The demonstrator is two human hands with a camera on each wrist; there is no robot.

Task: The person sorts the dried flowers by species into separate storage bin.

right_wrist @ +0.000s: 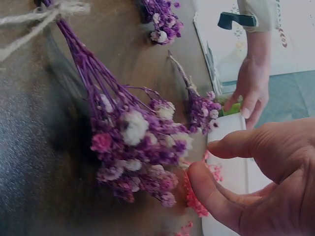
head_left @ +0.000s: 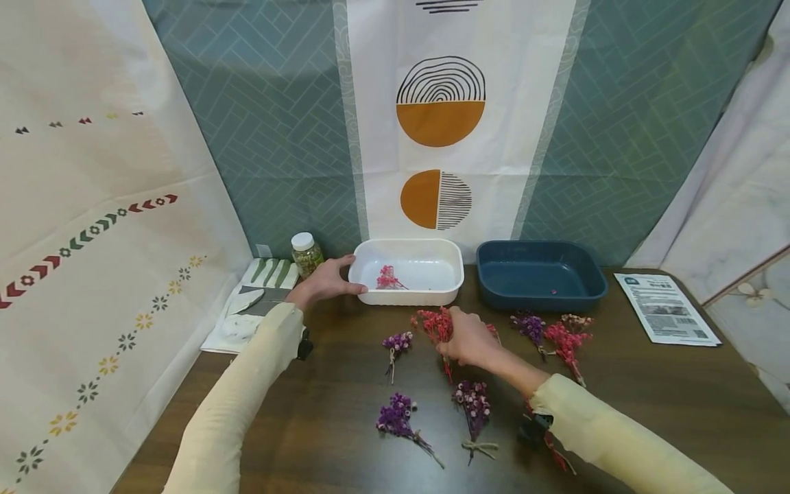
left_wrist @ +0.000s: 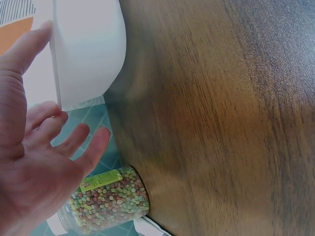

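At the left end of the white basin [head_left: 432,297], my left hand [head_left: 325,280] rests with thumb and index finger touching the rim. The other fingers extend loosely past the basin's corner in the left wrist view. My right hand [head_left: 469,338] is at a bunch of red dried flowers [head_left: 435,324] in front of the basin. Its thumb and fingertips stand apart there, and the stems run out below the hand. Inside the basin lies a pink-red dried flower sprig [head_left: 389,278]. A purple and white bunch tied with twine [right_wrist: 133,142] fills the right wrist view.
Right of the basin stands a dark blue basin [head_left: 543,302]. A jar of coloured pellets [left_wrist: 110,199] is beside my left hand. More purple bunches [head_left: 398,418] and a pink bunch [head_left: 569,343] lie on the table. A printed packet [head_left: 668,309] is at right, garden tools [head_left: 247,302] at left.
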